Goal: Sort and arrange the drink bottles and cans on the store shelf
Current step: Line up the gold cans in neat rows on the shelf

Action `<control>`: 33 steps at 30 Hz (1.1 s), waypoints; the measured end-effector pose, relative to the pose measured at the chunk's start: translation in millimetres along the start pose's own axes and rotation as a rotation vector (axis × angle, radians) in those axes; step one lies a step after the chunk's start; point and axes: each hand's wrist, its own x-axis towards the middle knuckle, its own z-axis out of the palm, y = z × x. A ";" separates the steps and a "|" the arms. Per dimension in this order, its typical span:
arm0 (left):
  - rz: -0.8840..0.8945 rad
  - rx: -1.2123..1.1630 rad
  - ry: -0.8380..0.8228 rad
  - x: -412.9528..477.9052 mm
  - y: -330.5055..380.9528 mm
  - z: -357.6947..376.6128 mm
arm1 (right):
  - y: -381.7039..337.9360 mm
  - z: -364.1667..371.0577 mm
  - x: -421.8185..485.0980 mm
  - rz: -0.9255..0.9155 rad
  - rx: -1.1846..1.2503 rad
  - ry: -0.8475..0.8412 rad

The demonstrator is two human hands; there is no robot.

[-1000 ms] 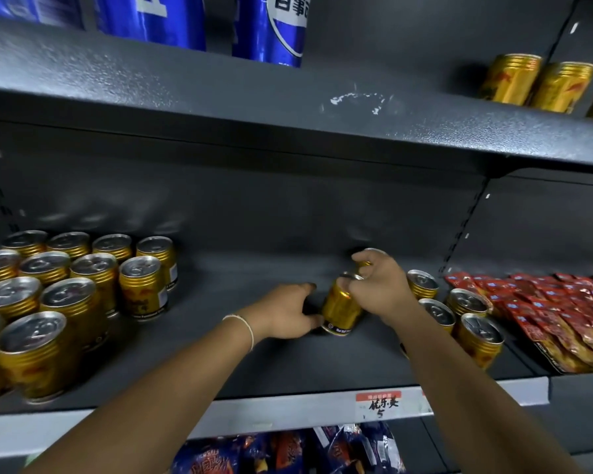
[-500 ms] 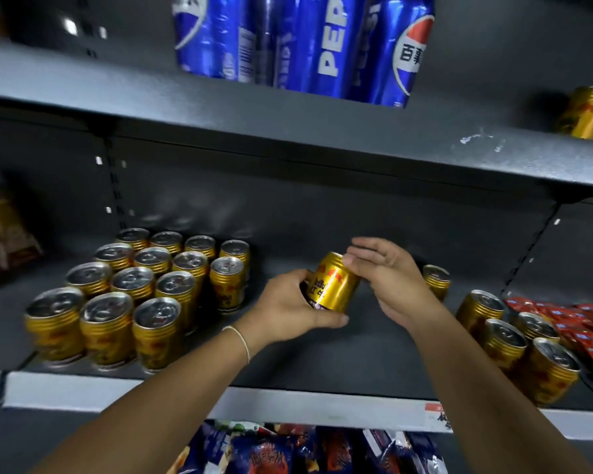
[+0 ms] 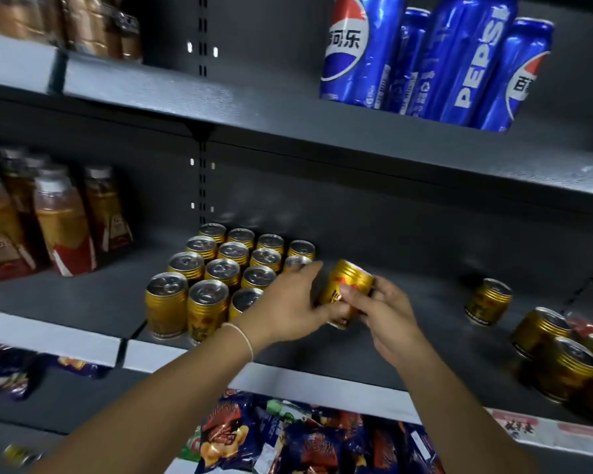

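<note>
Both hands were clamped on one tilted gold can (image 3: 351,283): left hand (image 3: 288,313) at its base, right hand (image 3: 384,313) pinching its side.

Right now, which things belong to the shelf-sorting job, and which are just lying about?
In the job: gold can gripped by left hand and right hand; block of gold cans beside it; loose gold cans at right.
Just there: blue Pepsi cans above; brown bottles at left; snack bags below.
</note>
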 end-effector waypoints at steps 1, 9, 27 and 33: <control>0.004 0.057 0.024 -1.9 -8.7 -9.6 | 9.7 5.9 -0.5 -0.016 0.013 0.018; -0.019 0.321 -0.187 -8.3 -66.4 -52.1 | 80.9 44.9 6.6 -0.062 -0.132 0.019; 0.109 0.488 -0.275 -12.2 -87.5 -31.5 | 108.9 58.7 18.8 -0.245 -0.501 0.070; 0.106 0.476 -0.271 -11.4 -87.6 -30.4 | 108.7 58.7 20.6 -0.202 -0.468 0.001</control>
